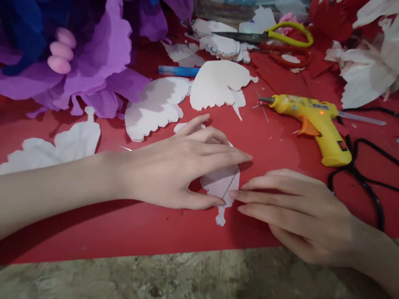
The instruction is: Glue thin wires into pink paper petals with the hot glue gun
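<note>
A small white paper butterfly cutout [217, 178] lies on the red sheet [93, 234], partly covered by my left hand [178, 161]. The fingers of that hand are spread over it, with the thumb and index finger near its right edge. A thin dark line, perhaps a wire, runs along that edge. My right hand [307, 213] rests just to the right, fingers stretched out and tips at the cutout's edge. White scalloped wing cutouts [156, 106] lie beyond my left hand, and a larger white wing piece [218, 84] sits behind them.
A yellow glue gun [312, 117] with a black cord [373, 183] lies at the right. Yellow-handled scissors [291, 32] rest on white scraps at the back. Purple paper butterflies [101, 51] and pink egg shapes [62, 50] crowd the left. A blue marker [178, 71] lies behind the cutouts.
</note>
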{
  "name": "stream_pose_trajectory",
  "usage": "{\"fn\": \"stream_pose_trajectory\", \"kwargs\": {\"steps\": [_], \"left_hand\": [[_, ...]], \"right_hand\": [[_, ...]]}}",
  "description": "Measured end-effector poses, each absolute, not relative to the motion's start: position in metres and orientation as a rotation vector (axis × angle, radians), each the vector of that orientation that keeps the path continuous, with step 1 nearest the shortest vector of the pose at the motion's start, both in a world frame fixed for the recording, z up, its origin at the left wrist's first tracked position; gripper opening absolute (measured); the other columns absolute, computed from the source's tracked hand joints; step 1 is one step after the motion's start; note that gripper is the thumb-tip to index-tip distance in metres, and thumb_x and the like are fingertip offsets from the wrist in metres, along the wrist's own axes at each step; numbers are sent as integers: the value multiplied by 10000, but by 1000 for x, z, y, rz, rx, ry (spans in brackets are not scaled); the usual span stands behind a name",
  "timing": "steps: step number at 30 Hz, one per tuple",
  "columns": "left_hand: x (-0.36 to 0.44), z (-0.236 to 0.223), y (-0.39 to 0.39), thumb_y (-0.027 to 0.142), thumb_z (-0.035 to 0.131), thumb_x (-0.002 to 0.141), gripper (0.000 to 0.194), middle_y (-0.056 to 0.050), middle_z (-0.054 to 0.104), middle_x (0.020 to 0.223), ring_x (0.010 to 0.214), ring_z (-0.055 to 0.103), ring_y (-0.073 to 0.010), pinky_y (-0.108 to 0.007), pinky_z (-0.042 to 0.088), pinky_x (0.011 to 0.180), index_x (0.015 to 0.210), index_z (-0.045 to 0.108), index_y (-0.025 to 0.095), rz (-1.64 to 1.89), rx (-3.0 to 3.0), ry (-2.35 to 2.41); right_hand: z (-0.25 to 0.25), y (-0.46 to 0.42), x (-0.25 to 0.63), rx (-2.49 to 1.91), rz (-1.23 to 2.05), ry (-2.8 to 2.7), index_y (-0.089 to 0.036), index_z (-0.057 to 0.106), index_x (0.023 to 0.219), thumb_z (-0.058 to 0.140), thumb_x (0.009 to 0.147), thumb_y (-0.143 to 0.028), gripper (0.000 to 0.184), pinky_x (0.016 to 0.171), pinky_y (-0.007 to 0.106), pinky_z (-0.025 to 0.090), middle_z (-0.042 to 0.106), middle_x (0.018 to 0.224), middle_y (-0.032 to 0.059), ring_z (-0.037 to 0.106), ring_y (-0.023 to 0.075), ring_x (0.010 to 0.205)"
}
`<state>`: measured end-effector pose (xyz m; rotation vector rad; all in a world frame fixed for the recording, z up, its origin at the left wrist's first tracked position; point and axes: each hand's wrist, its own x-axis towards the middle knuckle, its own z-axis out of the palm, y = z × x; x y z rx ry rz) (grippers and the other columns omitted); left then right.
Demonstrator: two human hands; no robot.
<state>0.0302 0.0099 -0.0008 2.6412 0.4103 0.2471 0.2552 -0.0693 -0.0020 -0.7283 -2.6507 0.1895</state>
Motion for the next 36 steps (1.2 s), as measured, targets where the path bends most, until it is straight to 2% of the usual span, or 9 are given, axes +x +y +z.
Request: {"fn": "stream_pose_trajectory", "kwargs": {"steps": [5,14,21,36], "left_hand": [[30,-2,9,386,596,804,569,-99,590,1232,1188,441,-249,-533,86,1111,1296,435,149,248,2646,403],[30,-1,10,391,587,795,559,-85,599,1223,1170,452,-251,-528,94,1113,1280,451,151,262,2652,403],[30,-2,9,397,591,788,586,-112,600,1209,1155,453,-267,-566,106,1095,1283,449,118,295,2664,374],[29,0,9,382,592,778,590,-124,595,1208,1172,450,-274,-584,128,1087,1284,442,117,266,2643,384]], "right_hand": [[-4,-71,256,-726,217,-2623,-151,585,1025,382,877,-144,251,879,314,469,678,1024,53,551,140,1038],[8,-66,251,-694,154,-2664,-133,624,957,404,861,-123,241,848,279,478,698,973,41,589,133,933],[6,-68,250,-719,186,-2641,-135,616,965,401,855,-113,242,845,296,471,694,999,44,577,135,959],[10,-65,248,-698,159,-2620,-130,603,935,416,821,-79,225,807,280,474,703,967,35,577,132,885]]}}
